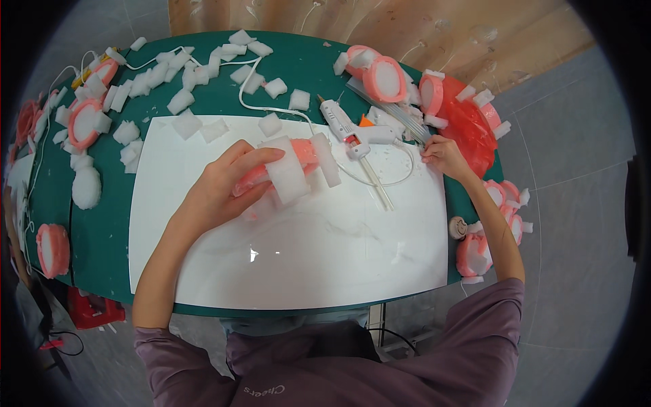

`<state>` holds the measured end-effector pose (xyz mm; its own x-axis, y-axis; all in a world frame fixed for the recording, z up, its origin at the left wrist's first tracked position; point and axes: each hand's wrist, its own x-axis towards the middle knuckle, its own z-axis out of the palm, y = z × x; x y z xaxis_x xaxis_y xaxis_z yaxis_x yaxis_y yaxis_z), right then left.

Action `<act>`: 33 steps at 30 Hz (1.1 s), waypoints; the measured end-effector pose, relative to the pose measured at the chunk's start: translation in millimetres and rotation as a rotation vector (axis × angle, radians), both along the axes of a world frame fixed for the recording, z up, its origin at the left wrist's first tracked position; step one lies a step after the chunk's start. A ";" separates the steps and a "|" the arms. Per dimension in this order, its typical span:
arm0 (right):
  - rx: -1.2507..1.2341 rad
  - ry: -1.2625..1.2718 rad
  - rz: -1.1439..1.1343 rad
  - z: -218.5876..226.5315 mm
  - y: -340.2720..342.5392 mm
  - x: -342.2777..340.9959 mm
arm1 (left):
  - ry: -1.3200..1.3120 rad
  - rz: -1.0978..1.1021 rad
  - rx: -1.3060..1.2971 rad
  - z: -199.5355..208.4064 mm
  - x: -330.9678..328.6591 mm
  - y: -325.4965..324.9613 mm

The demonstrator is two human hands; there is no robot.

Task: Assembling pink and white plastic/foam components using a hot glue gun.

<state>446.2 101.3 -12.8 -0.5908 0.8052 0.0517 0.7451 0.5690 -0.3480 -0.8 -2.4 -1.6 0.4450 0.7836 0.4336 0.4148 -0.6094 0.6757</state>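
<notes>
My left hand (pixel 227 178) grips a pink foam ring (pixel 252 180) with white foam blocks on it, above the white board. One white foam block (pixel 289 171) lies under my fingertips, and another white block (pixel 326 159) sticks out on its right side. At the board's right edge, my right hand (pixel 447 157) has its fingers closed at the near ends of a bundle of clear glue sticks (pixel 400 117). Between the hands, a white hot glue gun (pixel 352 132) lies on the board with its nozzle pointing away to the left. Beside it lie loose clear glue sticks (pixel 377 184).
The glossy white board (pixel 305 271) rests on a green table (pixel 102 230). Loose white foam blocks (pixel 180 102) are scattered at the far left. More pink foam pieces (pixel 385 80) and a red plastic bag (pixel 468 125) lie at the right. A white cord (pixel 245 95) crosses the back.
</notes>
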 end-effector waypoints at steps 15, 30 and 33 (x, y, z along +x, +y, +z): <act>-0.030 0.157 -0.279 -5.4 -13.5 -8.6 | -0.052 0.027 -0.052 2.1 1.2 -0.5; -0.150 -0.210 -0.058 4.9 1.2 -14.2 | -0.036 0.037 -0.075 2.9 -0.1 -0.6; -0.158 -0.303 -0.039 9.2 6.4 -19.7 | -0.026 0.045 -0.077 3.2 0.4 -0.5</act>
